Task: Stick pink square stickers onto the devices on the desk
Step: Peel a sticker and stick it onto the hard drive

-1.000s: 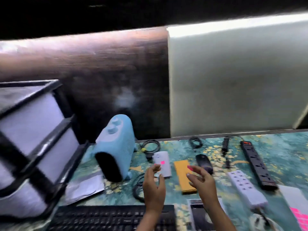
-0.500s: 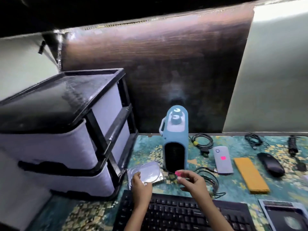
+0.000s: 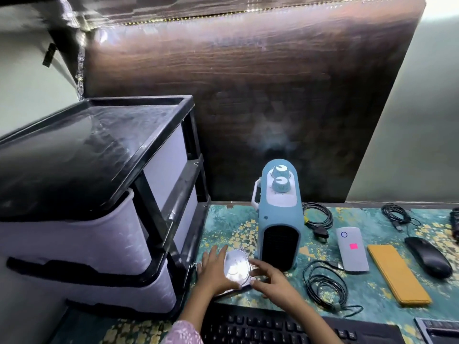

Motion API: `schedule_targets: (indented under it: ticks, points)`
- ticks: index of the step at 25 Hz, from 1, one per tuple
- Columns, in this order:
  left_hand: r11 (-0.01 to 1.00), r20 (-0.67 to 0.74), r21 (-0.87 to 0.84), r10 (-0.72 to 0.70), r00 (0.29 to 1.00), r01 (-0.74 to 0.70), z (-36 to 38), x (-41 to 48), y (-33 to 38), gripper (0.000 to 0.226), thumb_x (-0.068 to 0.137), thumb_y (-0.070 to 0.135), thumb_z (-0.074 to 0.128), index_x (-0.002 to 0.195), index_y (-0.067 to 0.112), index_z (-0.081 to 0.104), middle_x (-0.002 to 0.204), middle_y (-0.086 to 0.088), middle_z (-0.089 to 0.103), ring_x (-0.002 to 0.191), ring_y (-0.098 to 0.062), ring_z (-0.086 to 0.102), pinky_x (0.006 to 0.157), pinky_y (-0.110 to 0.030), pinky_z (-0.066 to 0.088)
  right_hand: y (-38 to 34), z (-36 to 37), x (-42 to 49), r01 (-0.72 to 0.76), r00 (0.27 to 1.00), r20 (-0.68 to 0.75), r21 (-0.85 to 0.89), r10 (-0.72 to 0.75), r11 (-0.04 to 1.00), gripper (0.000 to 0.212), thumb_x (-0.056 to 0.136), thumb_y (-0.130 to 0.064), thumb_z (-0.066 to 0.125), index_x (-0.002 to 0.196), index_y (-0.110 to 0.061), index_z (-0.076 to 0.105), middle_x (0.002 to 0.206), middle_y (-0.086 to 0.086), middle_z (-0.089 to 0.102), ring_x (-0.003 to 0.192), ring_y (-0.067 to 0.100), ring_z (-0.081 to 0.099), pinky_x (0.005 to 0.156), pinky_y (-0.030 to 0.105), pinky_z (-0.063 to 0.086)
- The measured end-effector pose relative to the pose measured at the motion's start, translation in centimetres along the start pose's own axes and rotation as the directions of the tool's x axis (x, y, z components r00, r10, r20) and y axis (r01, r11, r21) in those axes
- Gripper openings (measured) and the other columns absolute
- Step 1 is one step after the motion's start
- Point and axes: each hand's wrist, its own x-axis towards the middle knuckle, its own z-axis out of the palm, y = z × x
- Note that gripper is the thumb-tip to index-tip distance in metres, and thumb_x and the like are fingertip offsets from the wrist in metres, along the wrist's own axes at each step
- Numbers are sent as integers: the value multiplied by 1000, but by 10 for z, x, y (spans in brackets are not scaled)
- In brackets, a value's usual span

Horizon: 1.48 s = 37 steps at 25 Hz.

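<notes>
A shiny silver flat device [image 3: 236, 268] lies on the desk just left of the blue heater [image 3: 278, 219]. My left hand [image 3: 213, 273] lies over its left side and holds it down. My right hand [image 3: 272, 280] has thumb and fingertips on its right edge. No pink sticker shows in either hand; the fingers hide that spot. A white power bank [image 3: 354, 256] to the right carries a pink square sticker [image 3: 353, 246]. An orange pouch [image 3: 397, 274] and a black mouse [image 3: 427, 256] lie further right, with no sticker visible on them.
A black-framed drawer unit [image 3: 99, 194] fills the left side, close to my left hand. A black keyboard [image 3: 273, 328] lies at the front edge. Coiled black cables [image 3: 325, 286] lie right of my right hand, with more cables [image 3: 319, 216] behind by the wall.
The view swung left from the power bank and pouch to the heater. My right hand, which carried a pink sticker between its fingertips, came down onto the silver device beside my left hand.
</notes>
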Motion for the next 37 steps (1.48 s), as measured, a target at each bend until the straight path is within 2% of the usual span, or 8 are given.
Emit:
schedule_targets:
  ticks: [10, 15, 18, 23, 27, 30, 32, 37]
  points:
    - [881, -79, 360, 356, 931, -306, 8, 19, -33, 119, 56, 72, 60, 148, 13, 12, 153, -6, 25, 141, -22, 24, 116, -40, 22, 2, 4, 4, 117, 992, -34, -126, -123, 985, 40, 82, -14, 59, 111, -40, 50, 107, 1, 62, 78, 6, 58, 74, 15, 46]
    - [951, -366, -251, 81, 927, -183, -5, 0, -5, 127, 41, 74, 60, 144, 6, 29, 145, -10, 41, 133, -26, 40, 112, -36, 32, -4, -7, -6, 281, 926, -262, 1, -271, 960, 29, 76, -9, 70, 92, -33, 67, 85, -2, 73, 75, 11, 66, 69, 26, 54]
    - [558, -379, -799, -178, 908, -224, -22, -4, 9, 112, 36, 61, 74, 132, 11, 49, 128, -14, 58, 115, -29, 56, 104, -48, 43, -9, -10, -15, 329, 910, -288, 61, -299, 942, 20, 72, -9, 75, 81, -26, 73, 88, -4, 73, 74, 15, 67, 67, 31, 56]
    - [-497, -297, -853, 215, 930, -158, -31, -19, 5, 49, 77, 39, 54, 104, 0, 63, 91, -25, 70, 89, -36, 64, 83, -47, 54, -34, -7, -26, 454, 869, -269, 94, -416, 886, 18, 70, -5, 75, 70, -23, 76, 83, -1, 71, 73, 14, 66, 66, 23, 55]
    - [-474, -303, -860, 170, 938, -192, -28, -50, 18, 49, 23, 40, 89, 58, 11, 72, 59, -7, 72, 59, -19, 69, 55, -23, 57, -51, 0, -32, 432, 884, -228, 65, -408, 900, 16, 70, -8, 76, 69, -24, 75, 64, -12, 72, 64, 8, 65, 63, 21, 53]
    - [-432, -511, -813, 210, 833, -390, -50, -83, 44, 46, 87, 22, 45, 107, -17, 59, 113, -33, 62, 111, -29, 61, 100, -31, 44, -51, 3, -39, 356, 917, -172, -52, -360, 933, 15, 68, -17, 79, 72, -28, 71, 51, -12, 65, 51, 1, 53, 55, 17, 45]
    - [-555, -616, -725, 256, 745, -409, -49, -85, 44, 57, 93, 21, 12, 128, -16, 38, 135, -35, 43, 130, -38, 41, 113, -41, 27, -48, 3, -43, 299, 936, -174, -60, -305, 952, 19, 65, -18, 81, 74, -26, 66, 58, -4, 67, 55, 4, 60, 54, 17, 50]
    - [-578, -582, -747, 328, 745, -329, -44, -88, 54, 44, 83, 33, 56, 100, -6, 67, 105, -23, 70, 105, -21, 65, 95, -26, 49, -48, 6, -42, 241, 945, -202, -100, -257, 965, 24, 62, -20, 83, 65, -18, 59, 60, -1, 65, 55, 6, 61, 55, 21, 53]
